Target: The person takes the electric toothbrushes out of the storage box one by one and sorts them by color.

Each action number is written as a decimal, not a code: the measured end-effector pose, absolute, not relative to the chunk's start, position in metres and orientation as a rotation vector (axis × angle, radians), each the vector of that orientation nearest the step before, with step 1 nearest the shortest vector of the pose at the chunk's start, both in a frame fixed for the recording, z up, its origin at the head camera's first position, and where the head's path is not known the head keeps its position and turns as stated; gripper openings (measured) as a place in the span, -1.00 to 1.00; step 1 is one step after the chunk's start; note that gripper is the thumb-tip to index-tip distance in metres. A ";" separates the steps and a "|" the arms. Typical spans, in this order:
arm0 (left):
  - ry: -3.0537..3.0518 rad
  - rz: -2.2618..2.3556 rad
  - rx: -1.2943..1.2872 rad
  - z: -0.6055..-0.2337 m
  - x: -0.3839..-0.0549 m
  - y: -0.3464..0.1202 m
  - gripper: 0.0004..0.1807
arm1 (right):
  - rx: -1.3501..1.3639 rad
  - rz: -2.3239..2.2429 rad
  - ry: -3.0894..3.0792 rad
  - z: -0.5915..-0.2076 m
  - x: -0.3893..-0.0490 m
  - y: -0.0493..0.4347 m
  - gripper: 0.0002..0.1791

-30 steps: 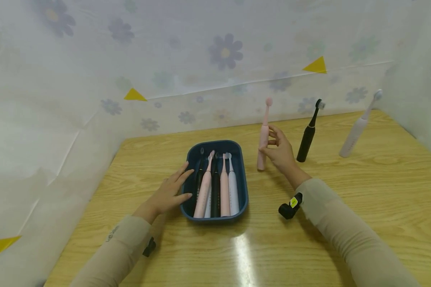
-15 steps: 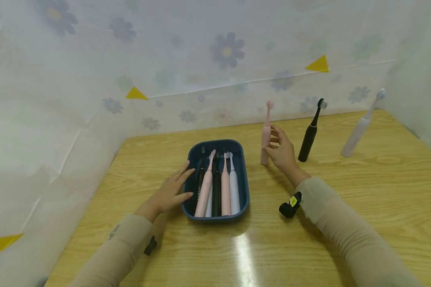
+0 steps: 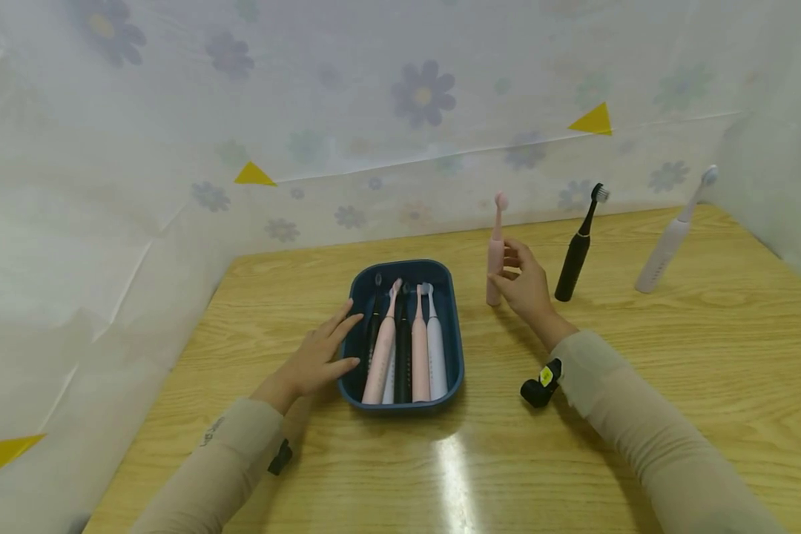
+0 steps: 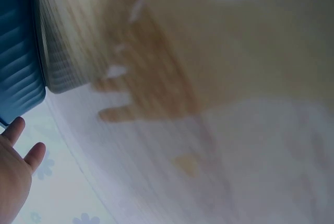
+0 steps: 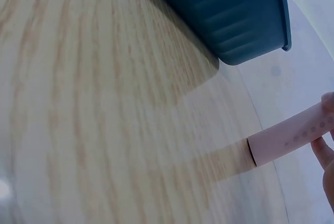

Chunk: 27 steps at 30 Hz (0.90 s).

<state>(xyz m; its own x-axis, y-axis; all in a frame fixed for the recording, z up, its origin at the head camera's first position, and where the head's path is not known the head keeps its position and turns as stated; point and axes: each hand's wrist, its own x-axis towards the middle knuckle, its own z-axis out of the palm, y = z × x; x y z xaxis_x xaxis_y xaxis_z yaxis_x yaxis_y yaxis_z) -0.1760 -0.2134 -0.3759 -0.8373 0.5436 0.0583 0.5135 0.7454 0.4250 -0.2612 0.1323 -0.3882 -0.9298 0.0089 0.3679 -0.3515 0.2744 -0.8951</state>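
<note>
My right hand (image 3: 523,285) pinches the handle of a pink electric toothbrush (image 3: 495,259) between thumb and fingers. The toothbrush is upright, its base at the tabletop, as the right wrist view (image 5: 292,134) also shows. To its right stand a black electric toothbrush (image 3: 574,263) and a white electric toothbrush (image 3: 664,252). My left hand (image 3: 310,363) rests with spread fingers at the left rim of a dark blue bin (image 3: 458,348). Inside lie several pink, black and white electric toothbrushes (image 3: 383,356). In the left wrist view, fingertips (image 4: 36,153) show by the bin's corner.
The wood-grain table (image 3: 507,467) reaches back to a flower-patterned white sheet (image 3: 347,89) with yellow triangles (image 3: 590,121). White sheeting also hangs at both sides. Black wrist-camera mounts (image 3: 539,386) hang below both sleeves.
The right hand has set the pink toothbrush slightly farther back and down, in line with the black one. The left hand has stayed at the bin's rim.
</note>
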 end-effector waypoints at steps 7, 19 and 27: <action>2.866 0.665 0.864 -0.376 -0.176 -0.213 -0.29 | 0.344 1.678 -2.232 -0.389 -0.258 0.132 -0.42; 2.853 0.661 0.854 -0.376 -0.176 -0.213 -0.30 | 0.320 1.656 -2.251 -0.390 -0.258 0.133 -0.43; 2.864 0.662 0.875 -0.377 -0.176 -0.213 -0.29 | 0.322 1.661 -2.250 -0.390 -0.257 0.133 -0.43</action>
<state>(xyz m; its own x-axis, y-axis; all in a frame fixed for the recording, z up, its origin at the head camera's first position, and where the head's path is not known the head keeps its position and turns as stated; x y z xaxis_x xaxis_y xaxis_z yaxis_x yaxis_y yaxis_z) -0.1762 -0.2131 -0.3767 -0.8346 0.5482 0.0532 0.5160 0.7445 0.4237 -0.2566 0.1330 -0.3901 -0.9217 0.0112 0.3877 -0.3672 0.2965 -0.8816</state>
